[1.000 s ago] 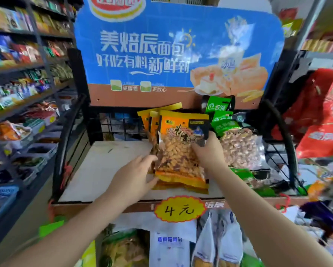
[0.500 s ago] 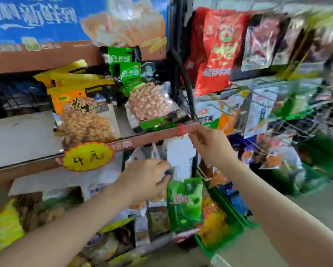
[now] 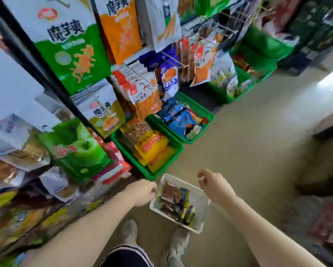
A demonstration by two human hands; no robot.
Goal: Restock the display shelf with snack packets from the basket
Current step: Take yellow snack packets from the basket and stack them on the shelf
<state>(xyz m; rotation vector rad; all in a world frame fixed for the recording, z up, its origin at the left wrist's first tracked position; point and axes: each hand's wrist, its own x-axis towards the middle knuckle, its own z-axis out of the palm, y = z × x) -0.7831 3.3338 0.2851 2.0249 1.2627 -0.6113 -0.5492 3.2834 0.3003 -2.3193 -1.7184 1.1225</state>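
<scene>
A white basket (image 3: 201, 201) sits on the floor just ahead of the person's shoes (image 3: 130, 231), with dark and yellow packets (image 3: 178, 201) inside. The left hand (image 3: 142, 191) is at its 9 o'clock rim, fingers curled; I cannot tell whether they grip it. The right hand (image 3: 213, 185) hangs at 2 o'clock, loosely curled and empty. Green baskets (image 3: 178, 146) stand at 12 o'clock.

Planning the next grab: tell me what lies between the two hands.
In the head view, the white basket lies between the left hand and the right hand, on the floor, with snack packets inside.
</scene>
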